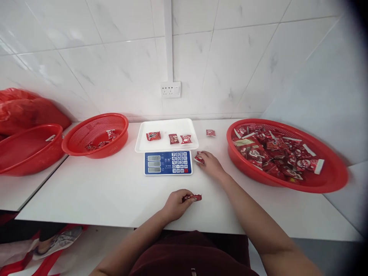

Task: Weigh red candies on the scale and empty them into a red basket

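Observation:
My left hand (176, 204) rests near the table's front edge, fingers pinched on a red candy packet (193, 197). My right hand (210, 164) lies beside the scale's keypad, closed on another red packet (199, 158). The electronic scale (168, 162) has a blue front panel and a white weighing tray (143, 143) holding three red packets (173, 138). One loose packet (211, 133) lies on the table just right of the tray.
A large red basket (330, 180) at the right holds several red and white packets. A smaller red basket (86, 149) at the left holds a few packets. Another red basket (17, 165) and a red bag (25, 107) sit far left. A wall socket (171, 89) is behind.

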{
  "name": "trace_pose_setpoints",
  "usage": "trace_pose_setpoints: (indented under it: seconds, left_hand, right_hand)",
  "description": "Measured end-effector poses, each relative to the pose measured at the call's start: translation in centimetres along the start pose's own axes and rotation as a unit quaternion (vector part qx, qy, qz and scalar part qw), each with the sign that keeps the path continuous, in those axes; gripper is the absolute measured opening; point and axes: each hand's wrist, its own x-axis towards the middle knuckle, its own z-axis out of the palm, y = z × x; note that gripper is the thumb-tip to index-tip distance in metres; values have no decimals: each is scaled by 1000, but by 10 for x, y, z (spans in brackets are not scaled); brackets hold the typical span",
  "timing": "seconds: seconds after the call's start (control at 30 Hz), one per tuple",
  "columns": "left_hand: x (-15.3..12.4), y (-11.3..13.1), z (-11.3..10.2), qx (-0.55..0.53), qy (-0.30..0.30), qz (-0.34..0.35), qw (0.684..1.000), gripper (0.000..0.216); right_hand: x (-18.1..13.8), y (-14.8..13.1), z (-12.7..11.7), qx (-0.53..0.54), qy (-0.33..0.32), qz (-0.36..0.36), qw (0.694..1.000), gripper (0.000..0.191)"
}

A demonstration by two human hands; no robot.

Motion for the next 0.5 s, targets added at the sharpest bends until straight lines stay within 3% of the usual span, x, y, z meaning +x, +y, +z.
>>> trace_pose_setpoints:
  seconds: [0.23,0.5]
  left_hand:
    - [0,-1,0,-5,-3,3,1000,27]
    - [0,-2,1,-31,-7,24,999,25]
  right_hand:
    - [-47,13,-15,28,4,140,990,40]
    - [-62,6,-17,122,33,200,972,33]
